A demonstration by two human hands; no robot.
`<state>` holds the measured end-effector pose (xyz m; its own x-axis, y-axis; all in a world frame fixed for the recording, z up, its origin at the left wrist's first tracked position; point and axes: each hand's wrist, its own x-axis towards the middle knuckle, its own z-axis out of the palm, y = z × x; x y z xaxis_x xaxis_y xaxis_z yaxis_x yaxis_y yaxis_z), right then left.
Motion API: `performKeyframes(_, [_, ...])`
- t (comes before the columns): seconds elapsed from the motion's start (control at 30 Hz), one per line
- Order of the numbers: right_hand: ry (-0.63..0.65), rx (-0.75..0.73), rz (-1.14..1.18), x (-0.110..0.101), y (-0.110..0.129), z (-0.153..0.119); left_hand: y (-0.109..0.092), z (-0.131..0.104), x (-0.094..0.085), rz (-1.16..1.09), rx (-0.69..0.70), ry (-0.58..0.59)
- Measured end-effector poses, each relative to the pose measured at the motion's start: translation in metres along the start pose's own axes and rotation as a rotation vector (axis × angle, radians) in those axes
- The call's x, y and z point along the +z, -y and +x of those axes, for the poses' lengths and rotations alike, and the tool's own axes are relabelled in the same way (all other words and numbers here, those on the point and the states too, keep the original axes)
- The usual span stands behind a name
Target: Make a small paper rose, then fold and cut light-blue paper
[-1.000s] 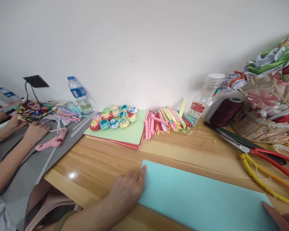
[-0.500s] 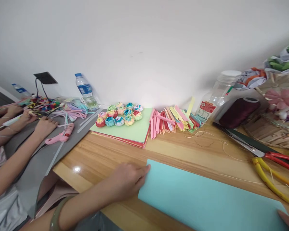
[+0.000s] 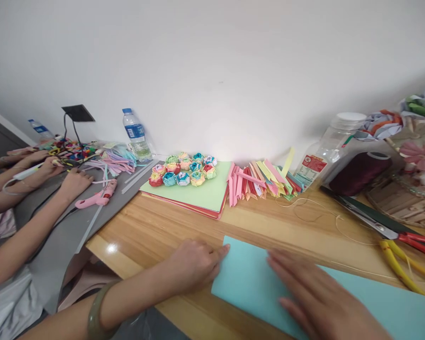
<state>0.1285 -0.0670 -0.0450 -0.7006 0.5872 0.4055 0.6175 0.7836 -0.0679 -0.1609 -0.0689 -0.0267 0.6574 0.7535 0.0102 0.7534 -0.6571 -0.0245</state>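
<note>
A light blue sheet of paper [image 3: 246, 276], long and apparently folded, lies across the front of the wooden table. My left hand [image 3: 194, 264], a green bangle on its wrist, grips the paper's left end with its fingers curled and the index finger at the top corner. My right hand [image 3: 315, 293] lies flat over the middle of the sheet, fingers stretched out and slightly smeared by motion. It covers part of the paper's upper edge.
Behind are paper flowers [image 3: 183, 178] on green paper [image 3: 219, 189], folded paper strips [image 3: 251, 182] and a clear jar [image 3: 318, 151]. Red-handled scissors [image 3: 378, 226] and yellow-handled scissors [image 3: 393, 264] lie right. Leftward are a pink glue gun [image 3: 99, 196], a water bottle [image 3: 136, 137] and co-workers' hands [image 3: 74, 184].
My right hand has moved left from the paper's right end to its middle, now lying flat. My left hand keeps its hold at the left end. The view has shifted slightly.
</note>
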Motion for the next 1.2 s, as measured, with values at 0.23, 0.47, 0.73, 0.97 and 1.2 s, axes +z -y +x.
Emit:
performKeyframes(0.23, [0.098, -0.213, 0.008, 0.030, 0.023, 0.039, 0.001, -0.002, 0.009, 0.011, 0.026, -0.216])
performKeyframes(0.47, [0.068, -0.222, 0.013, 0.031, 0.020, 0.034, 0.001, -0.002, 0.021, 0.038, 0.000, -0.498])
performKeyframes(0.73, [0.020, -0.277, -0.096, 0.028, 0.020, 0.037, 0.004, -0.006, 0.024, -0.004, 0.019, -0.469])
performKeyframes(0.97, [0.003, -0.209, -0.082, 0.028, 0.022, 0.037, 0.005, -0.007, 0.023, -0.070, -0.002, -0.474])
performKeyframes(1.2, [0.043, -0.220, -0.057, 0.026, 0.022, 0.037, 0.006, -0.007, 0.019, -0.073, 0.031, -0.426])
